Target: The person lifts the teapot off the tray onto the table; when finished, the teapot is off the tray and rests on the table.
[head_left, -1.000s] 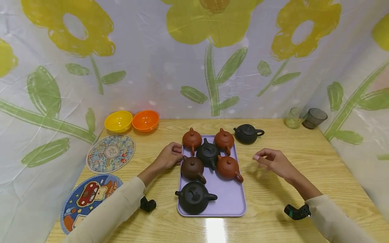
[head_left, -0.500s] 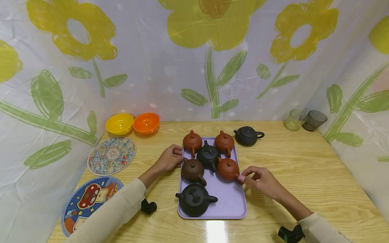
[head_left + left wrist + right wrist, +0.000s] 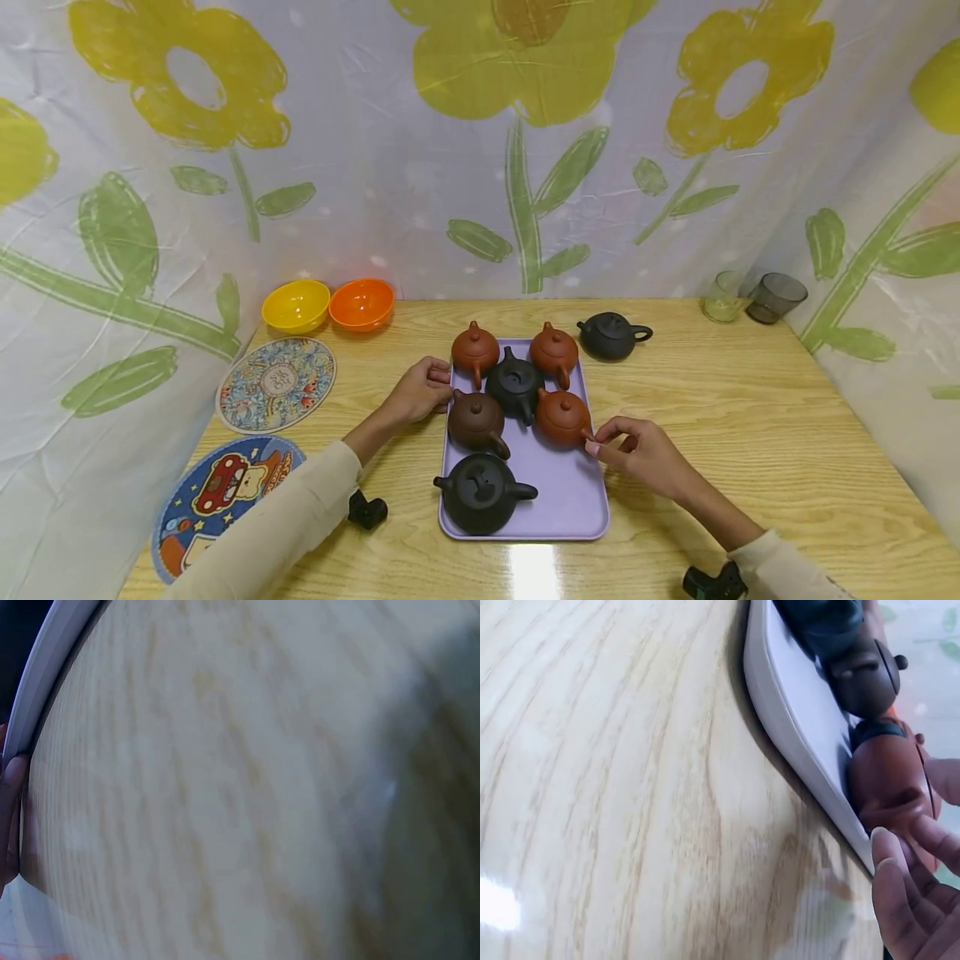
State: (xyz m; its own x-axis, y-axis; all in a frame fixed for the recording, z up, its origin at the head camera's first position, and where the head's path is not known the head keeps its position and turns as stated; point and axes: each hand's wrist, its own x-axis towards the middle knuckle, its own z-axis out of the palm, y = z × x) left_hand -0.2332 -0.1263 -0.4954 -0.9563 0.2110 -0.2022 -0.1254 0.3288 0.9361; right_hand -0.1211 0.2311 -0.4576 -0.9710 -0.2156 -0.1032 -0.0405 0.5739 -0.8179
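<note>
Right hand [image 3: 645,450] has come in and is now pinching the red teapot [image 3: 562,417] handle, so a lift looks underway. Left hand [image 3: 416,390] is still gripping the tray [image 3: 577,500] edge.

Lilac tray [image 3: 570,492]; reddish-brown teapot [image 3: 561,417]; seemingly wood-grain table [image 3: 750,433].

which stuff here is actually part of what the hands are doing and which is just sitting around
In hand:
right hand pinching the handle of the reddish teapot
left hand gripping the left edge of the purple tray
the other teapots on the tray

Lying about:
black teapot off the tray
yellow bowl
orange bowl
two round mats
two glasses
</note>
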